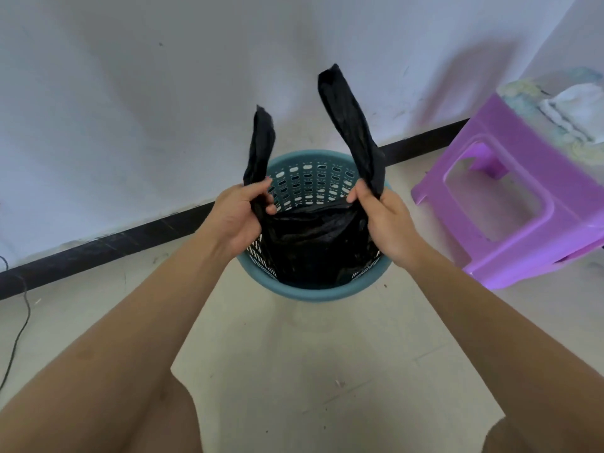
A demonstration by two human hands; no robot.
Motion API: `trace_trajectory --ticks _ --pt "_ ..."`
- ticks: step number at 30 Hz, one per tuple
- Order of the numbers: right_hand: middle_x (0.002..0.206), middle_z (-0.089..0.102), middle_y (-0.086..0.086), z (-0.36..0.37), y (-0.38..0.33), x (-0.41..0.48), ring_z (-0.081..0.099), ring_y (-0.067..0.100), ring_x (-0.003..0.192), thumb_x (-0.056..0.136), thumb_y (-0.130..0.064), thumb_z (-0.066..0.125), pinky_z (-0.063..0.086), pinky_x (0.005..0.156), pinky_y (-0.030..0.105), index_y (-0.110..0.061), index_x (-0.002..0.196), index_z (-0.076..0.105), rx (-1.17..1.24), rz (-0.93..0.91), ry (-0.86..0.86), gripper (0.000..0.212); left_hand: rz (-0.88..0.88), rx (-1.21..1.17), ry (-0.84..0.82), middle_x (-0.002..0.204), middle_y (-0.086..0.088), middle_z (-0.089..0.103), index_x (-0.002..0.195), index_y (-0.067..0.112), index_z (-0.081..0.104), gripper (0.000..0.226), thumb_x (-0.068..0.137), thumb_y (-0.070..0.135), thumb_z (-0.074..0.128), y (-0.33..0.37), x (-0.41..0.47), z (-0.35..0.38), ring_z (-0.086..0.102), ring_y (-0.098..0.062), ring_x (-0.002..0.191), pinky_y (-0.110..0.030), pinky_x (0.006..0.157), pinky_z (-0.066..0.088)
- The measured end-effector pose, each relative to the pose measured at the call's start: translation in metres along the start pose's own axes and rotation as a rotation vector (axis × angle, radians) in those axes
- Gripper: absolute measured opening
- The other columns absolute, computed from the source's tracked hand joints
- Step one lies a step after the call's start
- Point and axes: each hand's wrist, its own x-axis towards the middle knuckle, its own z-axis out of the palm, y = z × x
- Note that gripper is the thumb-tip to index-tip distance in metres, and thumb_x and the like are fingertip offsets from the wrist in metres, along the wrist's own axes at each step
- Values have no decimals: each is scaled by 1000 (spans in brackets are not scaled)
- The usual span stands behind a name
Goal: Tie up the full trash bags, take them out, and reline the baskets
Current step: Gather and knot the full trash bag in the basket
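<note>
At the bottom corners of the frame the person's bare knees show, and two bare forearms run up from them toward the middle. The pale tiled floor [294, 371] lies beneath, with a few small specks of debris on it.

In the centre, the left hand [240, 217] has its fingers and thumb curled round the base of the left handle [260, 148] of a black trash bag [310, 243]. The right hand [384, 223] pinches the base of the right handle [351, 125] in the same way, fingers closed on the plastic. Both handles stand up above the hands, well apart from each other and leaning slightly outward, the right one reaching higher. The two are not knotted.

The bag's body sits inside a round teal basket [313, 294] with perforated walls, which stands on the floor just below and behind the hands. The bag's mouth is gathered between the two hands at about rim height.

At the right of the frame, near the basket but not touching it, stands a purple plastic stool [510, 204] with a white cloth [575, 106] on top. A thin dark cable [16, 338] trails along the floor at the left edge. Behind everything a black baseboard [98, 250] runs along the foot of a white wall [163, 93].
</note>
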Motion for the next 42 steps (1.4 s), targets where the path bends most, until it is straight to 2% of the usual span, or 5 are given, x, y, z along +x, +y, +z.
trace_trajectory --ticks 6,12,17,25,42 --pt "70 47 -5 6 6 -3 46 12 71 104 -42 44 37 74 31 -25 66 49 6 108 -4 42 54 33 -107 71 -6 67 102 15 56 26 105 33 38 -2 -2 13 72 -31 84 -44 80 58" --pt "63 44 -13 0 1 -14 44 7 64 105 -46 41 35 68 29 -25 64 46 -142 9 -124 46 -81 32 -120 61 4 30 89 12 48 13 97 22 43 2 -11 5 25 -9 48 -18 47 30" --pt "71 48 -10 5 -10 -15 45 3 66 104 -45 41 37 65 18 -28 66 50 -35 -18 -13 43 -90 -135 -211 67 -1 47 101 2 57 24 101 12 34 6 -16 1 53 -16 62 -40 95 52" --pt "69 48 -8 14 -15 -26 46 5 69 104 -43 38 38 68 17 -26 75 51 -242 -307 -173 36 -162 17 -312 55 8 26 111 12 63 24 101 13 40 8 -26 2 25 -2 38 -16 40 32" --pt "89 71 -2 -3 -25 -35 67 16 89 101 -50 45 51 89 40 -18 92 63 -688 -130 -517 38 -112 406 -404 54 8 22 59 25 39 43 97 36 56 -4 -48 23 17 -7 45 -20 42 20"
